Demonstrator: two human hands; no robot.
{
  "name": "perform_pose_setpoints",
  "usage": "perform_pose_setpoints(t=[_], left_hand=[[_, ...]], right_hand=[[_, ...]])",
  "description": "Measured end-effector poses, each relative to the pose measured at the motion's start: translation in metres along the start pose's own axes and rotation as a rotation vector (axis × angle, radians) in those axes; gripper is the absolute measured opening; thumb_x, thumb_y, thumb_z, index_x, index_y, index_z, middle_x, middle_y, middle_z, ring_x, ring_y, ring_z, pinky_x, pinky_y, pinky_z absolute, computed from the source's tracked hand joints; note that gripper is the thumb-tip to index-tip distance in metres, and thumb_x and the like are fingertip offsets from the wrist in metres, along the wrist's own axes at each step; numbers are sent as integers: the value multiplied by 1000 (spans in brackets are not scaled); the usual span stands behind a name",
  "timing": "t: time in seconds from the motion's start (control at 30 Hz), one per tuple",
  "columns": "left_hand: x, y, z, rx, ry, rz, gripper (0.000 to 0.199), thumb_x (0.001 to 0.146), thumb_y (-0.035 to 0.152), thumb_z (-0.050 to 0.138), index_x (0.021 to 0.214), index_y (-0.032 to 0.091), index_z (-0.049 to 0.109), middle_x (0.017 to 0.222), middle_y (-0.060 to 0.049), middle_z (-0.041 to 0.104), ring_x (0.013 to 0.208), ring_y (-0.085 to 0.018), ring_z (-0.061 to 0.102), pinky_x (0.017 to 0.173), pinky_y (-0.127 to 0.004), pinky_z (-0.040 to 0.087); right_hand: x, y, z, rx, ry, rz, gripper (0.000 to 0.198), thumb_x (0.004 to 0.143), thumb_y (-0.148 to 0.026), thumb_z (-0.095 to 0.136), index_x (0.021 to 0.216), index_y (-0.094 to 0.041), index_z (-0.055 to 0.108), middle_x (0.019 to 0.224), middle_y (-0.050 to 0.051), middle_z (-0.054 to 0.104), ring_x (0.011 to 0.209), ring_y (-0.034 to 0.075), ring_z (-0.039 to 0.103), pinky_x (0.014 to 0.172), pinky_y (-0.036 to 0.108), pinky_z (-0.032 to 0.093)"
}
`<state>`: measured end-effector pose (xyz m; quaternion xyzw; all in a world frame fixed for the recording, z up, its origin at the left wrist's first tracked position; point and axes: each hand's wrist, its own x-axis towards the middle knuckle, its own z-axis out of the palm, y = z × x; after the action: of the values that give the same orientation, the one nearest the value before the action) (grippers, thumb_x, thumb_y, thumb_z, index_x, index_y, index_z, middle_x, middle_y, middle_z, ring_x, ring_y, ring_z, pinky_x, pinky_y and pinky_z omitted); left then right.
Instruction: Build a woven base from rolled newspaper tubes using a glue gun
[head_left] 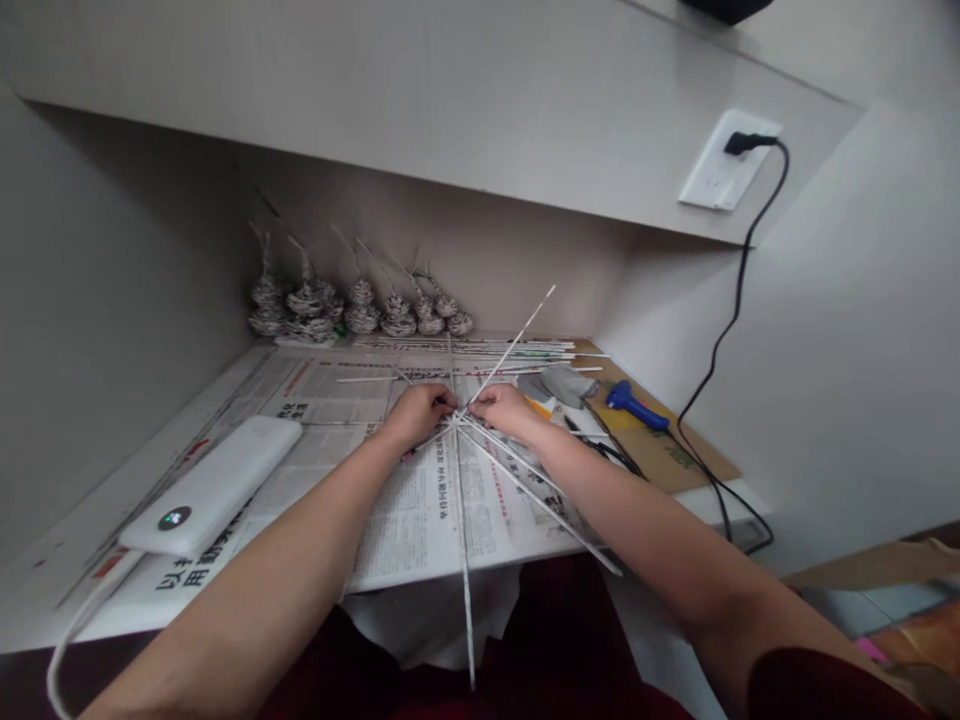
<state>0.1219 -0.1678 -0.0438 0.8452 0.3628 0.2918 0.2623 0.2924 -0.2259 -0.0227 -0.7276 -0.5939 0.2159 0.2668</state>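
Observation:
Thin rolled-paper sticks (517, 468) cross at a small woven centre (456, 420) and spread out from it like spokes, above the newspaper. One stick points down past the table's front edge, and another slants up to the right. My left hand (424, 412) pinches the work at the left of the crossing, its fingers bent together. On the other side my right hand (504, 408) is closed by the foot of the upward-slanting paper stick (525, 328). The fingertips of both hands nearly meet, and they partly hide the strands between them.
Newspaper (405, 530) covers the table. A white power bank (217, 485) with a cable lies left. Gourd-shaped woven pieces (397, 315) stand at the back, before loose paper sticks (480, 348). On cardboard (694, 455) at right rests a blue glue gun (637, 405), near black-handled scissors (607, 450).

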Motion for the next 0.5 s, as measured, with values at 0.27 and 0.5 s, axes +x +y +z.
perform_pose_setpoints(t=[0.27, 0.5], left_hand=[[1, 1, 2, 82, -12, 45, 14, 76, 17, 54, 80, 17, 67, 87, -5, 68, 85, -19, 60, 78, -26, 44], [0, 6, 0, 120, -83, 41, 16, 77, 16, 53, 83, 18, 68, 89, -5, 68, 87, -19, 60, 79, -25, 43]], right_hand=[[5, 0, 5, 38, -5, -4, 11, 67, -25, 70, 71, -17, 65, 63, -2, 63, 61, 12, 58, 60, 22, 43], [2, -2, 8, 103, -15, -36, 7, 69, -21, 66, 72, -16, 62, 69, -1, 66, 65, 12, 59, 61, 21, 43]])
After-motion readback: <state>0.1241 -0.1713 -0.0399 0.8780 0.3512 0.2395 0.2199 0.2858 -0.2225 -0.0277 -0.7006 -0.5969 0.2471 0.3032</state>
